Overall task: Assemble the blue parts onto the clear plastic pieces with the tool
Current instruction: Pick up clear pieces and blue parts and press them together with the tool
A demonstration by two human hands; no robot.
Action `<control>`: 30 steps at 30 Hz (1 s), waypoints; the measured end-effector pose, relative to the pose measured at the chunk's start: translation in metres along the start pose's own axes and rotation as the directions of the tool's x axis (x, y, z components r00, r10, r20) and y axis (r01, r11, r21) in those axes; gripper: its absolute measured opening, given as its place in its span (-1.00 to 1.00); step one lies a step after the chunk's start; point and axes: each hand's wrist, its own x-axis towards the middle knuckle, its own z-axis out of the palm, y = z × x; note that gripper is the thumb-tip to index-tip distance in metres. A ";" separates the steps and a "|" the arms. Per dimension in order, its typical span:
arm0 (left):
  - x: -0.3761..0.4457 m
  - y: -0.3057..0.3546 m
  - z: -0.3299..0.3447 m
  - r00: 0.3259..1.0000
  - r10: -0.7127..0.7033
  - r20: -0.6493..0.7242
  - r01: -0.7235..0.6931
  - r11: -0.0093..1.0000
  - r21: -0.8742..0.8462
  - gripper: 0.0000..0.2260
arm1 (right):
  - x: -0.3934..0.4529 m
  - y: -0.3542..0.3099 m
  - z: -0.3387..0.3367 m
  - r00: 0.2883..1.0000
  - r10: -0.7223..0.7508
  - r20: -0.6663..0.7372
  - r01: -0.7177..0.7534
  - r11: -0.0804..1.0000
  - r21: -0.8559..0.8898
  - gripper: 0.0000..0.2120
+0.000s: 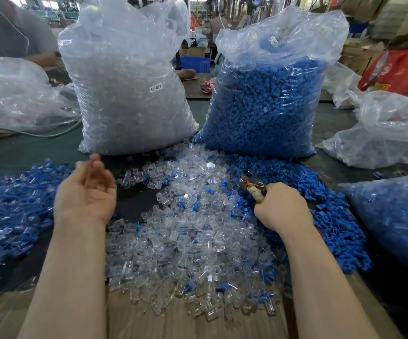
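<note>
A heap of clear plastic pieces (pixel 186 241) covers the middle of the table in front of me. Loose blue parts (pixel 332 216) lie in a heap along its right side. On the left spreads a pile of joined blue-and-clear pieces (pixel 10 216). My right hand (pixel 283 206) grips the wrapped handles of a plier-like tool (pixel 252 184), whose metal jaws point up and left over the clear heap. My left hand (pixel 85 192) hovers palm-up above the dark table, fingers relaxed and blurred, holding nothing.
Two tall plastic bags stand behind the heaps: one of clear pieces (pixel 129 94), one of blue parts (pixel 266 101). More bags lie at the far left (pixel 14 94) and right (pixel 393 133); another bag of blue parts (pixel 393 216) sits at right. Cardboard (pixel 149 324) lines the near edge.
</note>
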 end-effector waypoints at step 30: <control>-0.048 -0.055 0.053 0.921 -0.202 0.334 -0.250 0.355 0.901 -0.85 | -0.001 -0.006 0.005 1.000 -0.031 0.000 0.031 0.999 -0.031 -0.81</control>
